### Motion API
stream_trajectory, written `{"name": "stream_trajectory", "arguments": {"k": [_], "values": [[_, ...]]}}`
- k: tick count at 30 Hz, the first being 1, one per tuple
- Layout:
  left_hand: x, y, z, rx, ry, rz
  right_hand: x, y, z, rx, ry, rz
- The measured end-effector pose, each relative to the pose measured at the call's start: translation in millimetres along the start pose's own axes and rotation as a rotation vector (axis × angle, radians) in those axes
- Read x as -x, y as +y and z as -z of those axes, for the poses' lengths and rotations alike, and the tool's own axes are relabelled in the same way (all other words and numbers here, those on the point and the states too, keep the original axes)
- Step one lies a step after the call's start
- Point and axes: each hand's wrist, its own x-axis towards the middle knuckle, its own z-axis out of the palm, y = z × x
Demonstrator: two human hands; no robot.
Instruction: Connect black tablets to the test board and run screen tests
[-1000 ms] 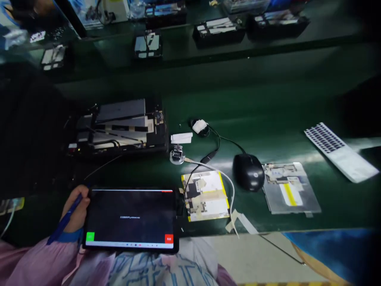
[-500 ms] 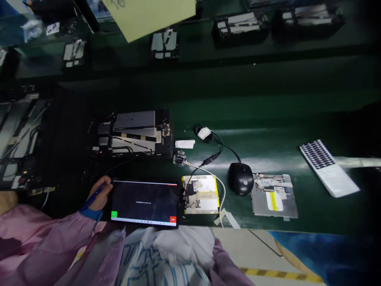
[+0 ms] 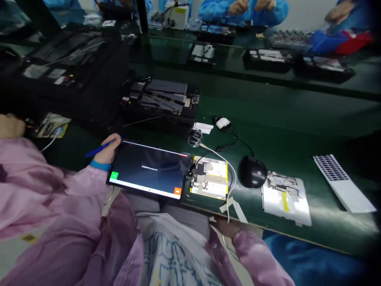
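My left hand [image 3: 107, 150] is closed on a blue pen [image 3: 99, 150], at the upper left corner of a tablet [image 3: 149, 171]. The tablet shows a dark screen with a green and an orange-red box in its lower corners. Low at the table's front edge, my right hand [image 3: 226, 228] is in shadow close to a white cable [image 3: 233, 174]; its fingers do not show clearly. Right of the tablet lies an opened tablet board with yellow edges [image 3: 210, 178], joined by a dark cable. Above it sits a small counter [image 3: 196, 137].
A black mouse [image 3: 253, 171], a silver panel [image 3: 287, 198] and a white keypad-like device [image 3: 345, 184] lie to the right. Black stacks of opened tablets [image 3: 160, 99] stand behind. Another person's hand [image 3: 12, 126] is at far left; blue-sleeved people [image 3: 244, 12] work across the table.
The view has tilted up, bringing the people across into sight; the yellow paper is gone from view. My right hand has appeared at the table's front edge. The pen stays in my left hand.
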Motion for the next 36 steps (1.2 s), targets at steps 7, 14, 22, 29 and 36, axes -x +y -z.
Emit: {"name": "stream_trajectory", "arguments": {"k": [7, 14, 22, 29, 36], "values": [[2.0, 18.6, -0.2, 0.095, -0.039, 0.107, -38.3, -80.6, 26.1, -0.116, -0.135, 0.118], [-4.1, 9.8, -3.6, 0.152, -0.030, 0.109, -114.1, -79.4, 25.9, 0.348, 0.277, 0.110], [-4.8, 3.8, -1.9, -0.035, -0.069, -0.044, -126.9, -71.0, 14.7, 0.470, 0.242, 0.144], [-3.5, -5.6, 7.4, -0.125, -0.180, -0.110, -131.3, -85.1, 15.4, 0.438, 0.197, -0.011], [-3.1, -7.6, 8.0, -0.103, -0.198, -0.150, -142.4, -72.4, 63.4, 0.022, 0.726, -0.367]]}}
